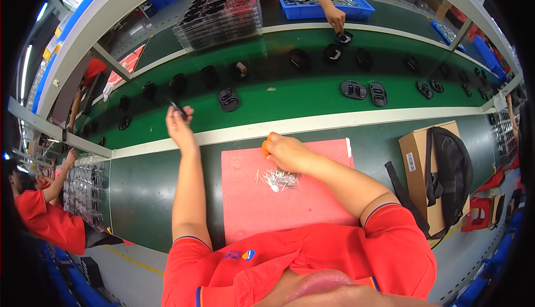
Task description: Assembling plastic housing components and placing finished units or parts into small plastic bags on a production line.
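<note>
Over the near edge of the green conveyor belt (284, 96), my left hand (179, 130) is closed on a small black part (178, 110), held up and tilted. My right hand (290, 154) wraps round a small orange object (266, 147) above the pink mat (245, 206); its fingers hide most of that object, so I cannot tell its kind. Just below the right hand, a loose pile of thin silvery pins (278, 180) lies on the mat. Black oval plastic housings (228, 100) with slots rest on the belt, among them a pair (354, 89) further right.
A white rail (312, 123) separates belt and bench. An open carton (411, 165) with a black backpack (450, 173) stands at right. Across the belt, a co-worker's hand (334, 18) touches a black part, near stacked clear trays (220, 14) and a blue bin (326, 11).
</note>
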The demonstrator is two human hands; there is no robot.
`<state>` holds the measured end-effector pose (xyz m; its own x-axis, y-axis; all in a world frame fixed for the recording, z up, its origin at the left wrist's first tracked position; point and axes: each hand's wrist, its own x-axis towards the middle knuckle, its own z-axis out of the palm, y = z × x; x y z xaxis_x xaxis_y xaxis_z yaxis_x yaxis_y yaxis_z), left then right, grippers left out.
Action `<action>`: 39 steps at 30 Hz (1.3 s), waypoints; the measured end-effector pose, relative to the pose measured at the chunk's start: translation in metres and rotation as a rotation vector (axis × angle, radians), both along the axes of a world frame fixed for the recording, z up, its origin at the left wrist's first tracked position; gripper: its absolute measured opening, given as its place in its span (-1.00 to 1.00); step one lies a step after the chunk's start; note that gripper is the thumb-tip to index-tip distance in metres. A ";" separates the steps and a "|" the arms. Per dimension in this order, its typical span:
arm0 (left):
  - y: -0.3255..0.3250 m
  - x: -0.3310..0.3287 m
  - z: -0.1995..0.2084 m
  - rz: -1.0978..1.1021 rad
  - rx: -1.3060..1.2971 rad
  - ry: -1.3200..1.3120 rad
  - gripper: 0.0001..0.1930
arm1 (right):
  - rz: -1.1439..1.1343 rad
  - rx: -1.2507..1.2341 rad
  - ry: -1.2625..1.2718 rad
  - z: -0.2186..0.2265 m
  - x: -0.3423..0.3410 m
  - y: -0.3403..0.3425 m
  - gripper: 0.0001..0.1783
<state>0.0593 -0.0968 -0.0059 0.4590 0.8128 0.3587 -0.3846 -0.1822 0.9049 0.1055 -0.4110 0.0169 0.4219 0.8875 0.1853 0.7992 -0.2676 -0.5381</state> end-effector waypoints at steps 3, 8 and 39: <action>-0.068 0.009 0.001 -0.279 -0.267 -0.049 -0.65 | 0.001 -0.027 0.078 0.003 0.005 0.001 -0.83; -0.121 0.010 0.014 -0.369 -0.093 0.153 -0.66 | -0.071 0.174 0.240 -0.007 0.014 0.001 -0.83; -0.105 -0.015 0.021 -0.552 0.667 0.402 -0.80 | -0.308 0.628 0.469 -0.003 0.025 0.046 -0.77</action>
<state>0.0442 -0.2019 0.0154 0.9066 0.1293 0.4018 -0.2536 -0.5941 0.7634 0.1306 -0.3653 0.0138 0.7850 0.5107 0.3507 0.3955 0.0226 -0.9182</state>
